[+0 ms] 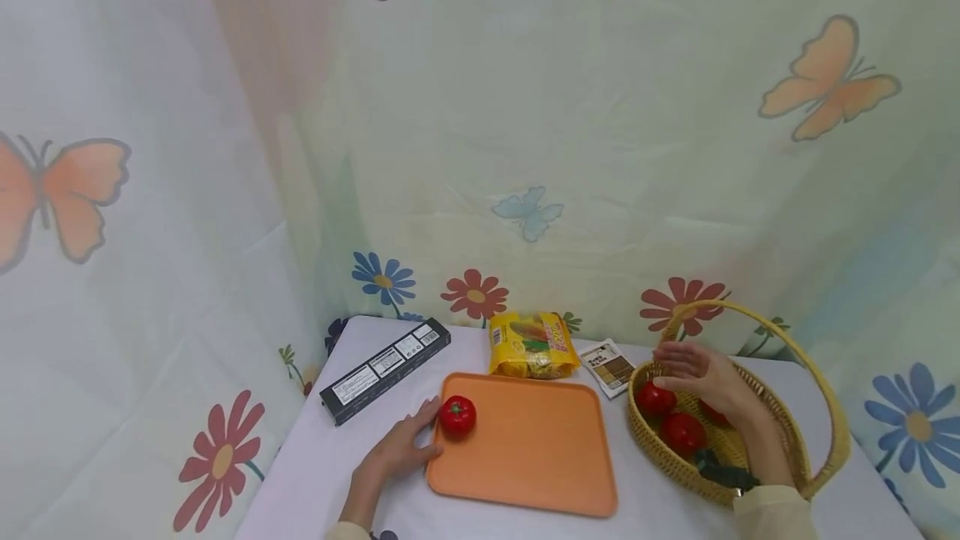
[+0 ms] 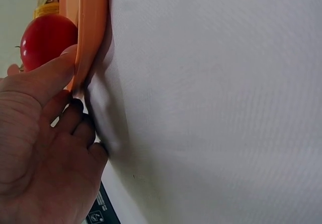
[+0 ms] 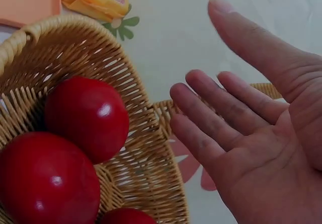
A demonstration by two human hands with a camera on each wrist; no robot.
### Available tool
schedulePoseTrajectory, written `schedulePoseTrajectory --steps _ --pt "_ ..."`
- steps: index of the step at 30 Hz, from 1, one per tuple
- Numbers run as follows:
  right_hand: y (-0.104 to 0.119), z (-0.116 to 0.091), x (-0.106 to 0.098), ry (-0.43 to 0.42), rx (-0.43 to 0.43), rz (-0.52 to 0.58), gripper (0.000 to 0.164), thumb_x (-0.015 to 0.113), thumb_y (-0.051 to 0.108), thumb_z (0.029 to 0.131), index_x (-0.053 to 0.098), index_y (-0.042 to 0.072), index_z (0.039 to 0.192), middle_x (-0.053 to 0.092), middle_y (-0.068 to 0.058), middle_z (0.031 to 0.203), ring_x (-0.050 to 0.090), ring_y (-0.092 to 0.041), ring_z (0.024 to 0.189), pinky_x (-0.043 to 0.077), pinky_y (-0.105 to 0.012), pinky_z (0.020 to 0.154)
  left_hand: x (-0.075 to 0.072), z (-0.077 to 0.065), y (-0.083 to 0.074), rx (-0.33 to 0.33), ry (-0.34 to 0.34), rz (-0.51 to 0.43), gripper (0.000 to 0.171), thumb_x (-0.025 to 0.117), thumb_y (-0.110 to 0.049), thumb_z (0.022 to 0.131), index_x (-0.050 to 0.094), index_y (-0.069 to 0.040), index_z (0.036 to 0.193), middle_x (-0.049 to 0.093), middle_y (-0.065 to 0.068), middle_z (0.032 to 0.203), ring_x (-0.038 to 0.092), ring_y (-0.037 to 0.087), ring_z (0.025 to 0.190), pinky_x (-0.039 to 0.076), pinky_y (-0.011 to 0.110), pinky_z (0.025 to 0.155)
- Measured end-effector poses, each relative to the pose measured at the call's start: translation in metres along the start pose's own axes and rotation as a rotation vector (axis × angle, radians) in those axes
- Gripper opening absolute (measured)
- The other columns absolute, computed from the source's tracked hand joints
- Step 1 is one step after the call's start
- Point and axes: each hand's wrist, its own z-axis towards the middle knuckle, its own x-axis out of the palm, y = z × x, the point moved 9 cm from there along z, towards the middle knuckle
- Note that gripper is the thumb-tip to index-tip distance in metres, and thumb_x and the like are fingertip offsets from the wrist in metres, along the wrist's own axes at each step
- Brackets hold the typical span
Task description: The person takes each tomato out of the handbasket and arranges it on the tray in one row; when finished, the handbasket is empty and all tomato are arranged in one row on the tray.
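A red tomato sits in the upper left corner of an orange tray. At the tray's left edge, my left hand grips the rim, thumb over the top beside the tomato and fingers curled against the outer side, as the left wrist view shows. My right hand is over a wicker basket, its fingers extended and thumb spread apart, holding nothing. Inside the basket lie a tomato, a larger one and a third, partly hidden by my right arm in the head view.
A long black box lies left of the tray. Behind the tray stands a yellow packet, with a small white and brown packet beside the basket. The tall arched basket handle rises on the right. A patterned curtain encloses the table.
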Motion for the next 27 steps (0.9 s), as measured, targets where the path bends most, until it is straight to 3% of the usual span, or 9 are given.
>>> schedulePoseTrajectory --steps 11,19,27 --pt "-0.027 0.003 0.006 0.072 0.058 0.031 0.073 0.083 0.020 0.097 0.046 -0.013 0.151 0.058 -0.036 0.148 0.056 -0.056 0.137 0.065 -0.041 0.098 0.001 -0.002 0.001 -0.005 0.009 -0.007 0.083 0.080 -0.028 0.096 0.040 -0.020 0.168 0.037 0.011 0.174 0.027 0.051 0.160 0.021 0.072 0.128" --pt "-0.036 0.010 0.008 0.069 0.095 0.016 0.068 0.082 0.014 0.097 0.048 -0.013 0.149 0.061 -0.036 0.144 0.059 -0.054 0.133 0.065 -0.046 0.098 0.000 0.000 -0.001 0.001 0.006 -0.013 0.083 0.081 -0.029 0.096 0.041 -0.022 0.168 0.039 0.011 0.173 0.027 0.051 0.160 0.022 0.073 0.127" --pt "-0.041 0.012 0.013 0.092 0.107 0.039 0.067 0.085 0.008 0.093 0.051 -0.016 0.145 0.061 -0.038 0.141 0.061 -0.055 0.131 0.066 -0.042 0.095 0.001 0.000 0.002 0.009 0.001 -0.018 0.083 0.081 -0.028 0.096 0.040 -0.021 0.168 0.038 0.012 0.173 0.027 0.049 0.161 0.021 0.072 0.128"
